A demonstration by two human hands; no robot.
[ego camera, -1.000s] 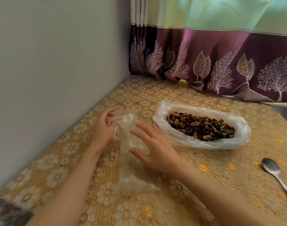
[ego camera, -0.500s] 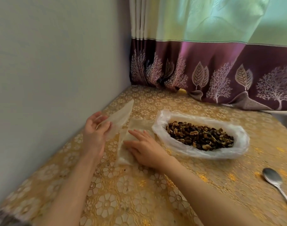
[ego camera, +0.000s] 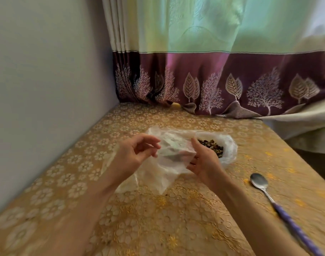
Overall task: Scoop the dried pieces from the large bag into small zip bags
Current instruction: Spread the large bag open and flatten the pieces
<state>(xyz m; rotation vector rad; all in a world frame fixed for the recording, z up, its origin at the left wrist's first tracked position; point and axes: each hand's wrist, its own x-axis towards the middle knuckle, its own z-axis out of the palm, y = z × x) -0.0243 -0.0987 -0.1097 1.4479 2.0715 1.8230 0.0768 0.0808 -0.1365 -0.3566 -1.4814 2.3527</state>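
The small zip bag (ego camera: 165, 163) is hanging between our two hands, raised a little off the gold patterned tablecloth (ego camera: 158, 222), empty and limp, its lower corner drooping toward the cloth. We are going near to far. Nearest, the cloth in front of our forearms is lying bare, so we are finding plenty of room there to set a filled bag down. To the right, the spoon (ego camera: 259, 183) is resting well apart from both hands, its purple handle running toward the near right edge of the table, where a careless elbow could knock it off.

Our left hand (ego camera: 134, 154) is curling with fingertips close together at the bag's left side; whether it is actually pinching the film we cannot tell. Our right hand (ego camera: 204, 161) is lying half open, fingers loosely spread, steadying the bag's right edge. We judge we are working the mouth open: rubbing the two layers apart near the zip strip should do it better than tugging.

Just beyond, partly hidden by the small bag, the large bag (ego camera: 230, 145) is sitting open with the dried pieces (ego camera: 213, 146) showing. On the left the wall (ego camera: 47, 89) is hemming us in; farthest, the curtain (ego camera: 213, 85) is draping onto the table.
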